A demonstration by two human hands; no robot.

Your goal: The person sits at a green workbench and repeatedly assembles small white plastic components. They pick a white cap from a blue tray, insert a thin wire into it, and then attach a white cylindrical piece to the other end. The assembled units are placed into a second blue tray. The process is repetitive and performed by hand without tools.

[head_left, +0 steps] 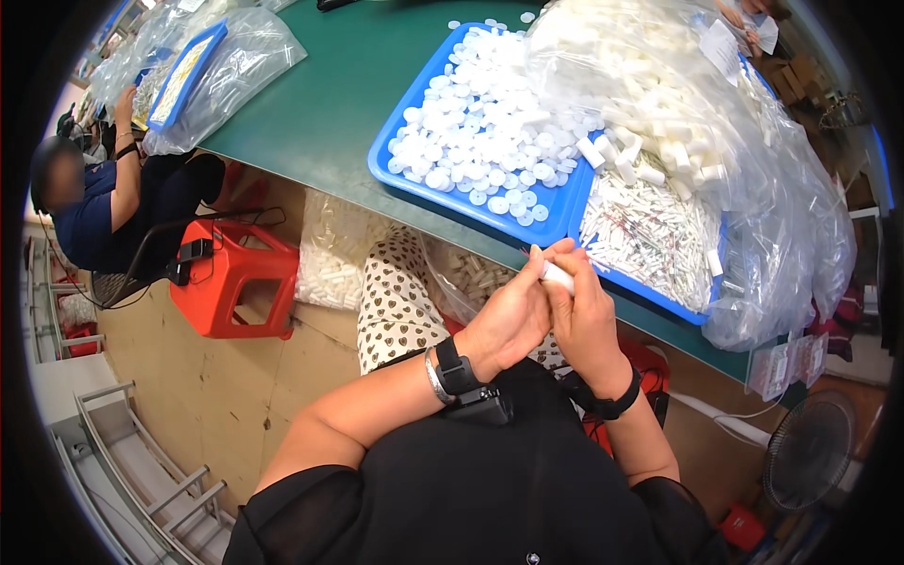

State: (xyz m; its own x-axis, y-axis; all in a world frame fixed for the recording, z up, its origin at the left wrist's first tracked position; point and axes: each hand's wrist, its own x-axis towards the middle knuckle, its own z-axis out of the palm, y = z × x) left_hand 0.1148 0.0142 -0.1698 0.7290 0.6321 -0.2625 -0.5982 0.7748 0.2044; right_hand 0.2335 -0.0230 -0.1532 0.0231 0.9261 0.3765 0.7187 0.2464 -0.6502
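Note:
My two hands meet in front of me at the table's near edge. A short white plastic cylinder (pixel 558 277) sits in the fingers of my right hand (pixel 586 320), which is closed around it. My left hand (pixel 511 318) presses against the right one, its palm turned up and its fingertips drawn together beside the cylinder. Thin dark strands show at the left fingertips, too small to name. Just beyond my hands, a blue tray (pixel 576 209) holds many translucent white discs (pixel 490 113). Small white parts with thin coloured wires (pixel 650 235) fill the blue tray to its right.
A large clear bag of white cylinders (pixel 650 66) leans over the right tray on the green table (pixel 348 85). Bags of parts (pixel 334 254) lie under the table. A red stool (pixel 240 278) and a co-worker (pixel 104 202) are at left; a fan (pixel 810 450) stands lower right.

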